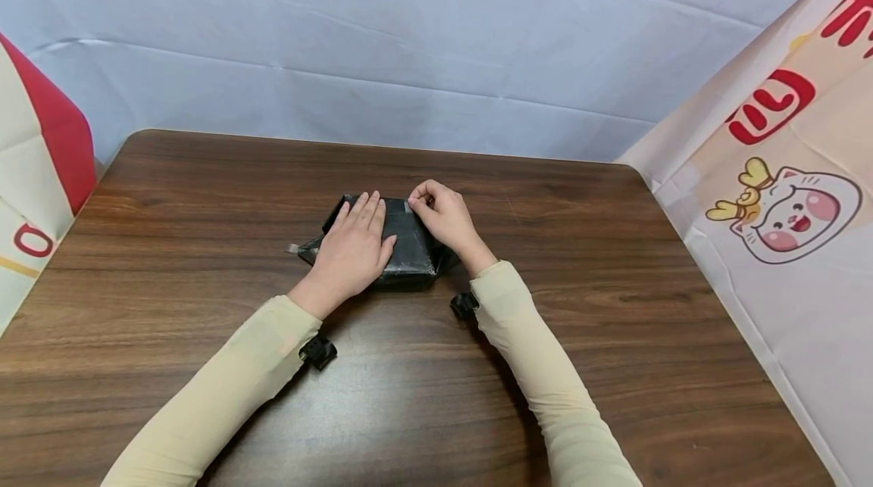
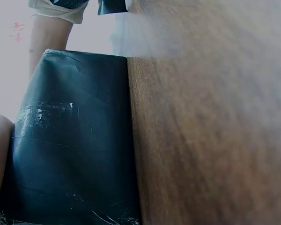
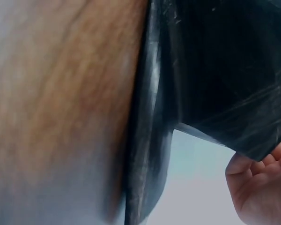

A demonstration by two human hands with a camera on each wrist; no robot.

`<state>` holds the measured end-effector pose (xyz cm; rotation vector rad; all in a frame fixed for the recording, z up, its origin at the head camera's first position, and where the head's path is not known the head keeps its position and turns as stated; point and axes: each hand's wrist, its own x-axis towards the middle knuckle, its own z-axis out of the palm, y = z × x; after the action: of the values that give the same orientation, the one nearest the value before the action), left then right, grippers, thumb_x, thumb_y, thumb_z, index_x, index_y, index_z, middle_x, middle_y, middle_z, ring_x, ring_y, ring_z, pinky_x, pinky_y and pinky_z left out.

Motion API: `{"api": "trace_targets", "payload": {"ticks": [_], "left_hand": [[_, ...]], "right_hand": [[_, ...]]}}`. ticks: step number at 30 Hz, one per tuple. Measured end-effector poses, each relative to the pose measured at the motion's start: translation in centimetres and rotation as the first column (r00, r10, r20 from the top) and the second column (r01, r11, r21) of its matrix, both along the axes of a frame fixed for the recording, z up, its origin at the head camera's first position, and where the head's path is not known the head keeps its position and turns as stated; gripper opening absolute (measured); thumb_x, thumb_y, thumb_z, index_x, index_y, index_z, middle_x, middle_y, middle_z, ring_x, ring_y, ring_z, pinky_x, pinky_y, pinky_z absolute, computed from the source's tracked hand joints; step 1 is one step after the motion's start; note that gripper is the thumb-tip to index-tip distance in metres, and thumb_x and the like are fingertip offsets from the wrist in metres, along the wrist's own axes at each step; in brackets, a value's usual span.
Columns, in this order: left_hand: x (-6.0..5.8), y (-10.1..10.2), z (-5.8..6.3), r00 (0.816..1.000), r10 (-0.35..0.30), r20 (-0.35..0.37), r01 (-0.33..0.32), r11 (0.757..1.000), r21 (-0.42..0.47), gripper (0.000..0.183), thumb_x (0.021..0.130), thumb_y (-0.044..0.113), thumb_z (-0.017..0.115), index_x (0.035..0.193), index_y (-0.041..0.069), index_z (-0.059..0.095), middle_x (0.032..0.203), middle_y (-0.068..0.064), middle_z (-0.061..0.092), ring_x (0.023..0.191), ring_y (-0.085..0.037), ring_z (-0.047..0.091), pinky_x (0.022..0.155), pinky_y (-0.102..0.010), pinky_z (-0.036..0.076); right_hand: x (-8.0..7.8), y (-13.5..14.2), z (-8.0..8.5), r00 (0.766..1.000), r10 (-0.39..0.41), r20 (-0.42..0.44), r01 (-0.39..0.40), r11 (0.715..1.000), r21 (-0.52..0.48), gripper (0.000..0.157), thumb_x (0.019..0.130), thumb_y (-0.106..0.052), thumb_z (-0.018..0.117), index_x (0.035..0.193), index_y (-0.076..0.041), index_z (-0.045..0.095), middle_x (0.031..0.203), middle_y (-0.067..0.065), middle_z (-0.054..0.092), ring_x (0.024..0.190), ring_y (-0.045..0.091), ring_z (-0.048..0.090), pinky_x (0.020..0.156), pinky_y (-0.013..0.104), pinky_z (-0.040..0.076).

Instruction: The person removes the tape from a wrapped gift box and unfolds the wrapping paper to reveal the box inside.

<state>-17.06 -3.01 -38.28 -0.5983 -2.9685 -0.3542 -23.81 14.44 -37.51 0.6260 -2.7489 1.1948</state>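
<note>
A black plastic-wrapped parcel (image 1: 409,245) lies on the wooden table, its wrapping creased and scuffed. My left hand (image 1: 355,245) rests flat on its top, fingers extended and pointing away. At the far right edge, thumb and index finger of my right hand (image 1: 446,218) pinch the end of a pale strip of tape (image 1: 408,207). In the left wrist view the parcel's near side (image 2: 79,140) stands against the tabletop. The right wrist view has the right hand (image 3: 262,187) curled at a corner of the black wrapping (image 3: 225,79), with the fingertips partly hidden behind it.
The brown wooden table (image 1: 580,335) extends on all sides of the parcel. A folded flap with a clear tape end (image 1: 293,248) sticks out at the parcel's left. A pale cloth backdrop (image 1: 341,40) hangs behind, and a printed banner (image 1: 784,207) stands right.
</note>
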Motion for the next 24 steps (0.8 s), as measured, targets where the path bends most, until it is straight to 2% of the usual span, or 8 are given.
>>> {"api": "trace_targets", "payload": {"ticks": [9, 24], "left_hand": [[-0.3, -0.1, 0.0, 1.000, -0.008, -0.006, 0.008, 1.000, 0.008, 0.061, 0.102, 0.037, 0.038, 0.146, -0.004, 0.028, 0.152, -0.019, 0.021, 0.142, -0.030, 0.015, 0.114, -0.046, 0.011], [-1.0, 0.0, 0.4, 1.000, -0.002, 0.023, 0.001, 1.000, 0.017, 0.061, 0.102, 0.037, 0.038, 0.146, -0.004, 0.028, 0.153, -0.019, 0.020, 0.142, -0.029, 0.014, 0.114, -0.045, 0.010]], "right_hand": [[-0.4, 0.1, 0.0, 1.000, 0.008, 0.030, -0.007, 0.999, -0.047, 0.011, 0.096, -0.012, 0.055, 0.096, -0.003, 0.063, 0.079, 0.007, 0.059, 0.062, 0.018, 0.048, 0.058, 0.028, 0.038], [-1.1, 0.1, 0.2, 0.999, 0.009, 0.053, -0.007, 0.999, -0.041, 0.012, 0.097, -0.013, 0.055, 0.098, -0.004, 0.062, 0.079, 0.006, 0.057, 0.061, 0.017, 0.045, 0.058, 0.027, 0.036]]}}
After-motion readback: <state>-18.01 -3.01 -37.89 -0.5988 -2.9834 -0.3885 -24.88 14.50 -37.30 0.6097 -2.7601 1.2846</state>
